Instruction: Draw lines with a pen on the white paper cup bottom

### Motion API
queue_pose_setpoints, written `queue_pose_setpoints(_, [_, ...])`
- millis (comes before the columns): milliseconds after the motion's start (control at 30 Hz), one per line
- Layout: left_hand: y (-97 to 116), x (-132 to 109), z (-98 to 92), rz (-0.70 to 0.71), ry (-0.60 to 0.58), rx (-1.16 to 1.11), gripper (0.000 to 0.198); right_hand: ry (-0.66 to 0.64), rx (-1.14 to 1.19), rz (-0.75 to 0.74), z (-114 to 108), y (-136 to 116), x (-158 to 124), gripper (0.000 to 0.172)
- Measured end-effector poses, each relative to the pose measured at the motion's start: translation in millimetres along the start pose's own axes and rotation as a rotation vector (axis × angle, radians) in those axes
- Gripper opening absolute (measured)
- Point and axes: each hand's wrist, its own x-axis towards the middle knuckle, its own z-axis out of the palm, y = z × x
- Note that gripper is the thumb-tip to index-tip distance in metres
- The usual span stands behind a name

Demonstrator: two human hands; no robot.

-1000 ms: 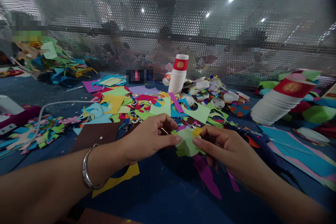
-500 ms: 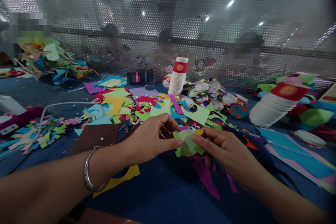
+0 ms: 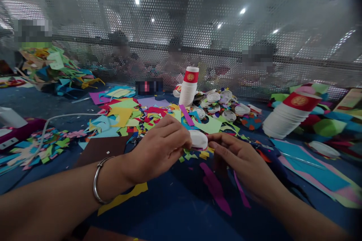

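Observation:
My left hand (image 3: 160, 147) and my right hand (image 3: 239, 160) meet over the dark blue table (image 3: 175, 211). Between their fingertips is a small white round piece (image 3: 198, 139), like a paper cup's base, and both hands pinch it. Light green and yellow paper bits (image 3: 195, 155) show just under it; whether they are stuck to it I cannot tell. A silver bangle (image 3: 97, 180) circles my left wrist. Magenta paper strips (image 3: 215, 188) lie on the table below my right hand.
Coloured paper scraps (image 3: 124, 115) cover the table's middle. A stack of white cups with a red band (image 3: 189, 86) stands behind, another stack (image 3: 285, 116) lies tilted at the right, round white lids (image 3: 223, 105) between them. A perforated screen (image 3: 181, 26) backs the table; people sit behind it.
The hands held a light green paper piece face up; now they have risen slightly and turned it, and a white round piece shows on top between the fingertips.

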Motion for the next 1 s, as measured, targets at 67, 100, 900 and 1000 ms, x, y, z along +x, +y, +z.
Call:
queue_pose_setpoints(67, [-1, -1, 0.2, 0.079, 0.032, 0.029, 0.018, 0.017, 0.080, 0.032, 1, 1, 1, 0.037])
queue_pose_setpoints(100, [-2, -2, 0.2, 0.115, 0.038, 0.035, 0.019, 0.021, 0.113, 0.039, 1, 1, 1, 0.036])
queue_pose_setpoints(900, [-4, 4, 7.8, -0.866, -0.134, -1.057, 0.051, -0.057, 0.139, 0.086, 7, 0, -2, 0.039])
queue_pose_setpoints(1000, [-3, 4, 6.7, -0.839, -0.162, -1.022, 0.056, -0.074, 0.078, 0.088, 8, 0, -2, 0.041])
